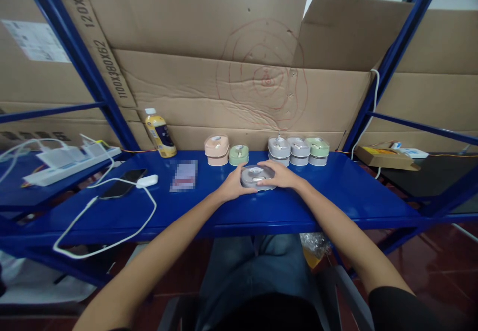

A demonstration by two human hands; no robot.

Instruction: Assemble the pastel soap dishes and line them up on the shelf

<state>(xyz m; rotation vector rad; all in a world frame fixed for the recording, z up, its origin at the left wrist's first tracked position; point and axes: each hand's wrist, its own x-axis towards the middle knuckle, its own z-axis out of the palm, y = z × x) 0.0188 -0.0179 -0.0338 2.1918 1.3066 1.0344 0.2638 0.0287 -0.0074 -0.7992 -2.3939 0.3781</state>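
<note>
A small grey lidded box point(257, 177), rounded like a lunch box with a shiny see-through top, is between my two hands just above or on the blue table; which of these I cannot tell. My left hand point(234, 183) wraps its left side, thumb in front and fingers behind. From the right, my right hand point(283, 174) grips the same box with the thumb across its front. Behind it stand similar boxes: a pink stack point(216, 150), a green box point(239, 155), a grey stack point(279, 151), another grey stack point(299, 151) and a green-and-grey stack point(317, 151).
On the blue table point(358, 191), a drink bottle point(161, 133) stands at the back left, near a blurred-out card point(184, 175). A phone point(125, 183) and a white cable point(155, 206) lie left. Cardboard point(179, 82) walls the back, between blue posts.
</note>
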